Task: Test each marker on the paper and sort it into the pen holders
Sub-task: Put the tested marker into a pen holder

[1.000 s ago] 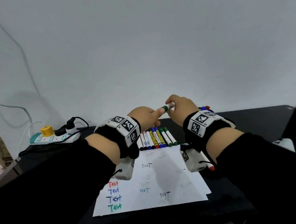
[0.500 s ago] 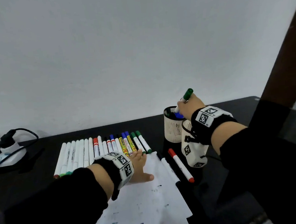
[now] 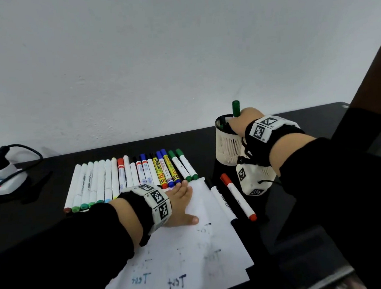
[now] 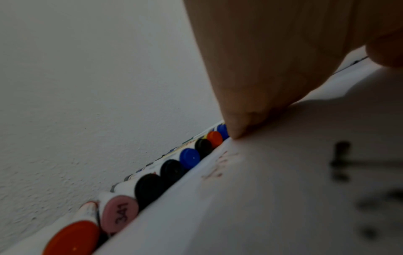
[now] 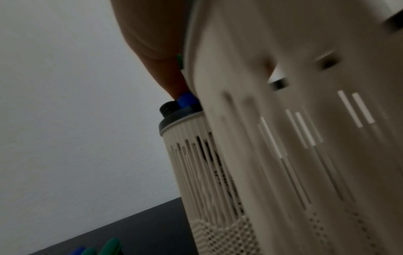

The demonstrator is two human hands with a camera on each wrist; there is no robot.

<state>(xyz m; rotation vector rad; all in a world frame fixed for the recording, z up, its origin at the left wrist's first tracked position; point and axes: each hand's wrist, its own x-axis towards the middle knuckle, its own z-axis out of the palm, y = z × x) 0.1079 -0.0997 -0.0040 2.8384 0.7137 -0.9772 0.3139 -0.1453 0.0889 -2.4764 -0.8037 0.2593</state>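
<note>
My right hand (image 3: pixel 239 121) grips a green-capped marker (image 3: pixel 236 108) upright over the far white pen holder (image 3: pixel 228 146), its lower end inside the rim. A second white pen holder (image 5: pixel 305 138) stands nearer, mostly hidden by my right wrist in the head view. In the right wrist view a blue cap (image 5: pixel 185 101) and a black cap stick out of the far holder (image 5: pixel 191 155). My left hand (image 3: pixel 181 203) lies flat with straight fingers on the white paper (image 3: pixel 193 257), its fingertips (image 4: pixel 237 131) at the paper's far edge. A row of markers (image 3: pixel 130 173) lies beyond the paper.
Two loose markers, one black-capped (image 3: pixel 220 201) and one red-capped (image 3: pixel 238 196), lie right of the paper beside the holders. A power strip (image 3: pixel 2 180) with a plugged cable sits at the far left of the black table (image 3: pixel 43 217). A white wall rises behind.
My right hand has turned the green marker upright and lowered it into the far holder. My left hand has stayed flat on the paper.
</note>
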